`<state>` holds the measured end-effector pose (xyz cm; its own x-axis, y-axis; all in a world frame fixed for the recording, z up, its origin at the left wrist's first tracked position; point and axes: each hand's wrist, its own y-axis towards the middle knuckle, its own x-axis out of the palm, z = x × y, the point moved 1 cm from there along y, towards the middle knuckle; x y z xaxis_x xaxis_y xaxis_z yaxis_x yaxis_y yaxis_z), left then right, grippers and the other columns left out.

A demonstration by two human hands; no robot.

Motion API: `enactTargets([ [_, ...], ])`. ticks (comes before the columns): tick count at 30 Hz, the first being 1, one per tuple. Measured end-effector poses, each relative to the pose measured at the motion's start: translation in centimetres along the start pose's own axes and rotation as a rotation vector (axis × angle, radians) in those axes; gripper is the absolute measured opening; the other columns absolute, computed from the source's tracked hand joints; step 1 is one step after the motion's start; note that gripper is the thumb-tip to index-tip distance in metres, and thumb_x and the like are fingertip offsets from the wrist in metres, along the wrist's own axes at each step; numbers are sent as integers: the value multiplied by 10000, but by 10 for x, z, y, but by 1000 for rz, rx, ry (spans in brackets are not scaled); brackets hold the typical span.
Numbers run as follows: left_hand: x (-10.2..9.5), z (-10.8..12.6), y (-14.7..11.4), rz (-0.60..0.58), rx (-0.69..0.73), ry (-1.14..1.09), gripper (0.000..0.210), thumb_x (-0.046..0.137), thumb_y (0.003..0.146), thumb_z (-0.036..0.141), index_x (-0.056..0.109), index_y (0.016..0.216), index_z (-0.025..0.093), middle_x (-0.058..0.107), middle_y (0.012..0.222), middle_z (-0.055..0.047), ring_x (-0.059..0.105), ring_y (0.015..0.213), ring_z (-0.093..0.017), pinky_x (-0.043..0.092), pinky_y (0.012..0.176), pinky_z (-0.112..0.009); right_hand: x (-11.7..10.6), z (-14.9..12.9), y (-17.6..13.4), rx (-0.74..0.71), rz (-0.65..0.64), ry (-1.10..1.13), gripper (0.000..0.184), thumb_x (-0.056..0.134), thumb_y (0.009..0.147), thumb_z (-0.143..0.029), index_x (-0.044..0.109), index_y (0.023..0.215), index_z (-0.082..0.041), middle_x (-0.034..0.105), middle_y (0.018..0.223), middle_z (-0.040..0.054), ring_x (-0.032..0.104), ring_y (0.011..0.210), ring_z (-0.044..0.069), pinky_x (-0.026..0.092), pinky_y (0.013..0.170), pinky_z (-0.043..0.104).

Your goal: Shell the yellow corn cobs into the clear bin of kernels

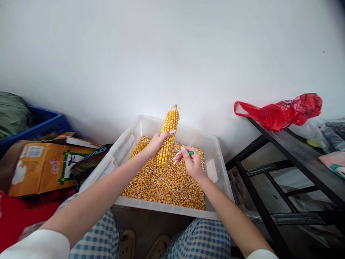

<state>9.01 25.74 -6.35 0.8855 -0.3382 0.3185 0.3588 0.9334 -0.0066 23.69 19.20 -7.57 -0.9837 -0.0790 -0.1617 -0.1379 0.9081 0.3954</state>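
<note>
My left hand [159, 142] is wrapped round a yellow corn cob [169, 124], which stands nearly upright with its tip pointing up and away. Kernels still cover the side of the cob that I see. My right hand [191, 160] grips a small screwdriver [191, 153] by its green handle; the thin shaft points left and reaches the lower part of the cob. Where the shaft's end meets the kernels is too small to make out. Below both hands lies a thick layer of loose corn kernels [164, 187] inside a translucent plastic bin [215, 144].
Another corn cob [138, 148] rests on the kernels at the bin's left. Flattened cardboard [44, 169] and a blue crate [51, 124] are on the left. To the right stands a black metal rack [299, 154] with a red plastic bag [285, 111] on it. A white wall [172, 54] rises behind.
</note>
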Motion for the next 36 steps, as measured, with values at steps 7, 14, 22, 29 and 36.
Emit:
enactTargets([
  [7, 4, 4, -5, -62, 91, 166, 325, 587, 717, 464, 561, 722, 140, 609, 631, -56, 566, 524, -165, 435, 487, -257, -5, 9, 8, 152, 53, 221, 320, 448, 839, -469, 505, 789, -158, 633, 570, 19, 575, 446, 118, 487, 468, 241],
  [14, 2, 6, -6, -56, 196, 375, 256, 633, 675, 395, 572, 713, 149, 561, 621, -11, 523, 553, -139, 397, 496, -223, -4, 19, 12, 330, 89, 429, 304, 537, 791, -445, 521, 742, -146, 610, 518, 14, 541, 396, 112, 459, 404, 221],
  [22, 3, 3, -5, -145, 198, 407, 308, 608, 696, 416, 566, 779, 123, 589, 674, -30, 544, 610, -161, 419, 545, -246, -10, 20, 16, 420, 47, 432, 334, 572, 745, -472, 519, 700, -145, 578, 457, 0, 480, 329, 94, 381, 331, 188],
  [29, 1, -4, 1, -71, 108, 253, 351, 569, 724, 476, 557, 746, 126, 609, 629, -52, 569, 526, -168, 428, 482, -258, -11, 9, 13, 254, 110, 295, 351, 496, 806, -485, 520, 707, -148, 567, 449, -5, 488, 340, 95, 391, 351, 193],
  [36, -1, -3, 7, 43, -36, -97, 408, 560, 699, 523, 551, 780, 123, 624, 610, -72, 605, 527, -185, 478, 490, -279, -10, -1, 8, 101, 84, 248, 295, 462, 849, -418, 536, 751, -150, 603, 530, 1, 538, 402, 96, 451, 422, 214],
])
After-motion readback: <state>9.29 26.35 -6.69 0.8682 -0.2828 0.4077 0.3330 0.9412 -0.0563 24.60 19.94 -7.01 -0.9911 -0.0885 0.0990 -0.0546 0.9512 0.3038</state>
